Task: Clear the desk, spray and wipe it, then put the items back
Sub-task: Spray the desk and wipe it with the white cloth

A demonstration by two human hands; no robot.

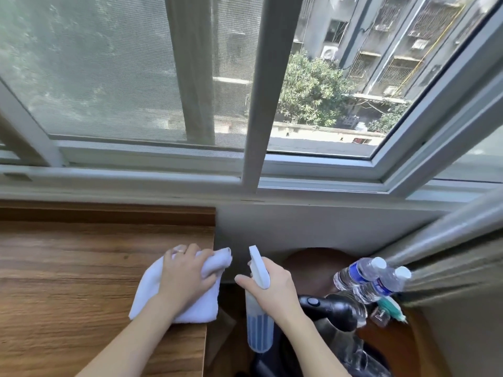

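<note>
The desk (81, 281) serves as the landmark here, its wood-grain top bare in the part that shows, so the clearing looks done and the wiping step is the one in hand. Nearest the viewer, off the desk's right edge, the right hand (272, 287) is wrapped round the neck of the spray bottle (258, 322), forefinger stretched out by the trigger, the bottle held in the air beside the desk rather than over it; blue liquid fills only its lower part. A little farther in, at the desk's right edge, the left hand (185, 278) presses down on the white cloth (177, 289), fingers curled into its bunched far end, which pokes past the edge. Right of the desk and lower, the removed items sit together on a round dark surface: two water bottles (373, 278) lying tilted, a black handled appliance (334, 308), and some small objects too unclear to name. Beyond the desk's back edge run the sill and the window (245, 104). The next move, I judge, calls for sweeping the cloth leftward across the rest of the top, with a fresh spray aimed over the wood if it is dry; the bottle's nozzle would first have to swing over the desk.
</note>
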